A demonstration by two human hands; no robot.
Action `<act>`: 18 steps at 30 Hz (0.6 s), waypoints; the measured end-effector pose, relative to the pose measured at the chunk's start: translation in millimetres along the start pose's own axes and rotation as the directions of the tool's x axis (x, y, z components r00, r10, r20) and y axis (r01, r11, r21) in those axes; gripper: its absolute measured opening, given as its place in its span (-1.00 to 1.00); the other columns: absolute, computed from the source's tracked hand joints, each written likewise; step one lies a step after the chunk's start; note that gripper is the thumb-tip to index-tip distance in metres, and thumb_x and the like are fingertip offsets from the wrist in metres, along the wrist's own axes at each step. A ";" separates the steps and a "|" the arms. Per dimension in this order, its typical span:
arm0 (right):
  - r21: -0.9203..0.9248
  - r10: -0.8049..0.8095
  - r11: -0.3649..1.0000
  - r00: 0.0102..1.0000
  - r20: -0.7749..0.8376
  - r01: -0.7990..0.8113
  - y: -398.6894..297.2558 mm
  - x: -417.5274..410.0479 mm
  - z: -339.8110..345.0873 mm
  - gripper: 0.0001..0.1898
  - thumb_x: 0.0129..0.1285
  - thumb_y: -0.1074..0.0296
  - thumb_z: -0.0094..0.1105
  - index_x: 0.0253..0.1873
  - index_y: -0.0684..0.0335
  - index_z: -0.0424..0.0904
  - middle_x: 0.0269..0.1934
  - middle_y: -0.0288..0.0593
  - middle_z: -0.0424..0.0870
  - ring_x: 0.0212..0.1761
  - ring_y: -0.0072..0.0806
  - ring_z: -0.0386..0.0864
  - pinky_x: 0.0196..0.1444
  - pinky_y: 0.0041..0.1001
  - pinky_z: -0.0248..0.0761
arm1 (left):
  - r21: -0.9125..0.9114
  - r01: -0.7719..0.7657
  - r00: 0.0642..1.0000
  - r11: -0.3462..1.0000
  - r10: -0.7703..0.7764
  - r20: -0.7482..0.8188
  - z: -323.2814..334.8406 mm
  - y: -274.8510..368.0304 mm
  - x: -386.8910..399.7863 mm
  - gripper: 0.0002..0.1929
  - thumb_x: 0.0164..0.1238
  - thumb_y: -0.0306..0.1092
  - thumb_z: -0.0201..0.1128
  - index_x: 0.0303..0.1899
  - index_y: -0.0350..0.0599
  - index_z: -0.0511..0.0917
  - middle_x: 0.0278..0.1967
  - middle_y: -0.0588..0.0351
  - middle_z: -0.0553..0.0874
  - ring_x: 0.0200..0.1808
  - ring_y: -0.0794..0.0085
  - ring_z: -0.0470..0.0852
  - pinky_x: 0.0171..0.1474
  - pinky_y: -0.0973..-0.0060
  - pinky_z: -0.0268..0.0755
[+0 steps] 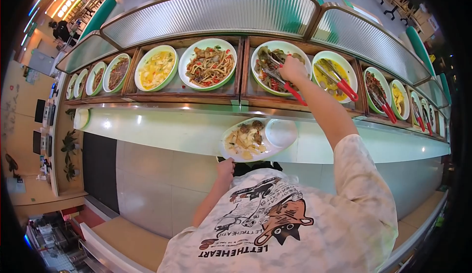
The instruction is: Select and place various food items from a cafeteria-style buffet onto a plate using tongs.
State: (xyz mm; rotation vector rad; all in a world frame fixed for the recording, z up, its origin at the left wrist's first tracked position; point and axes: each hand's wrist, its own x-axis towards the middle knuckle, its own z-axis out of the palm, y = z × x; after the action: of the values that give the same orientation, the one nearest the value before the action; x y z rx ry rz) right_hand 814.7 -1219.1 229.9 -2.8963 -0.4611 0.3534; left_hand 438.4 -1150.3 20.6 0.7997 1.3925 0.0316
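My right hand (295, 70) reaches over the counter and is closed around red-handled metal tongs (295, 93). The tips of the tongs lie among dark green and red pieces of food in a round white bowl (254, 61). Below, on the pale counter ledge, sits an oval divided plate (282, 133) with potato-like slices and brown chunks in its left part. My left hand (225, 168) is curled at the plate's near left rim. A dark thin object (220, 159) shows beside its fingers; how it is held is partly hidden.
Right of my hand stands a bowl of yellow soup (333, 75) with its own tongs (346, 88). More food bowls (207, 64) line the wooden-framed trough (184, 98). A ribbed clear guard (210, 15) rises behind them. A person (62, 31) is far off at upper left.
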 end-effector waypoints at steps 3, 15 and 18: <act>0.024 -0.043 0.999 0.999 0.008 0.043 9.2 -3.5 1.7 -0.66 0.06 0.24 0.09 -0.07 0.27 0.48 -0.07 0.07 0.54 -0.02 -0.12 0.51 0.00 -0.27 0.40 | 0.022 -0.005 1.000 1.000 0.005 -0.006 2.3 -3.7 -2.3 -0.90 0.01 -0.44 0.17 -0.57 -0.17 0.42 -0.73 0.19 0.40 -0.79 0.59 0.23 -0.75 0.63 -0.01; 0.253 -0.122 0.953 0.976 -0.182 0.167 50.1 -90.4 -25.0 -0.70 0.01 0.14 0.22 -0.25 0.25 0.60 -0.37 0.06 0.60 -0.28 -0.09 0.57 -0.16 -0.25 0.42 | 0.231 -0.105 0.992 0.967 0.085 0.093 7.4 5.4 30.0 -0.94 -0.05 -0.48 0.17 -0.58 -0.19 0.48 -0.70 0.10 0.50 -0.72 0.45 0.41 -0.67 0.50 0.20; 0.377 -0.258 0.865 0.937 -0.234 0.332 61.5 -138.0 -5.6 -0.67 0.00 0.22 0.28 -0.18 0.34 0.56 -0.46 0.03 0.61 -0.46 -0.22 0.56 -0.36 -0.44 0.38 | 0.637 -0.742 0.498 -0.209 0.464 0.732 -18.1 10.2 32.5 -0.95 -0.15 -0.45 0.14 -0.57 -0.02 0.49 -0.61 0.06 0.54 -0.49 0.28 0.55 -0.40 0.35 0.35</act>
State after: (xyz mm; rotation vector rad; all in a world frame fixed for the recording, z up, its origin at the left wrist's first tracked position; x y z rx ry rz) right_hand 706.0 -1322.3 249.9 -2.3724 -0.6962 0.1225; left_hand 434.1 -1118.9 -1.3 2.5448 0.3756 -0.1914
